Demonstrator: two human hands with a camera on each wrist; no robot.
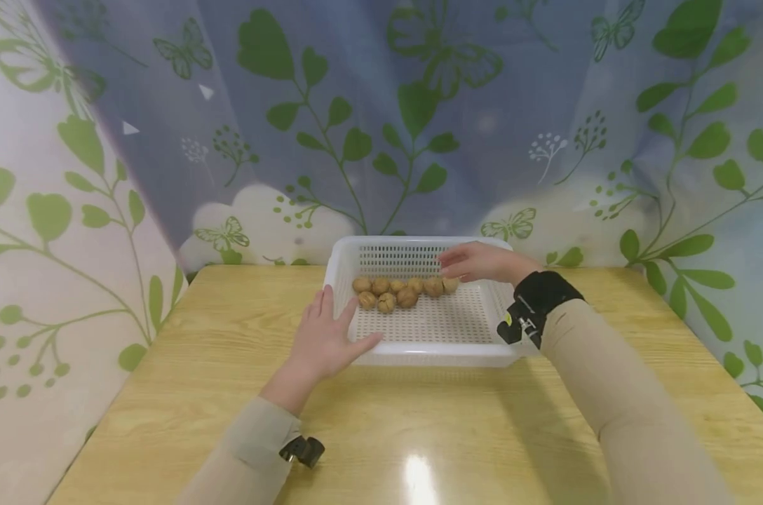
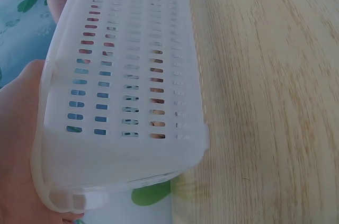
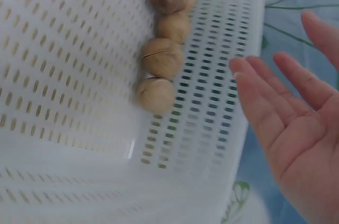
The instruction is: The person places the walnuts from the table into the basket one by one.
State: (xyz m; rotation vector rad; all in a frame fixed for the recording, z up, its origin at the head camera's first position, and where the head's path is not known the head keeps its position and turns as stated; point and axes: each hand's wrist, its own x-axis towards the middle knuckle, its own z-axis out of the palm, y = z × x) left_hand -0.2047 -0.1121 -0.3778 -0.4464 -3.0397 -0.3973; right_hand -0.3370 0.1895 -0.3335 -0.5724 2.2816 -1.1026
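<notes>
A white perforated plastic basket stands on the table, with several walnuts gathered toward its left and back. In the right wrist view some walnuts line up along the slotted side wall. My left hand rests on the basket's left front corner, thumb spread along the front rim and fingers on the left rim. The left wrist view shows that hand against the rim. Above the back right part of the basket is my right hand, its fingers extended near the rightmost walnut and holding nothing.
The wooden table extends around the basket. Behind it hangs a curtain printed with green leaves and butterflies, close to the basket's back rim. Black straps with small cameras sit on the wrists.
</notes>
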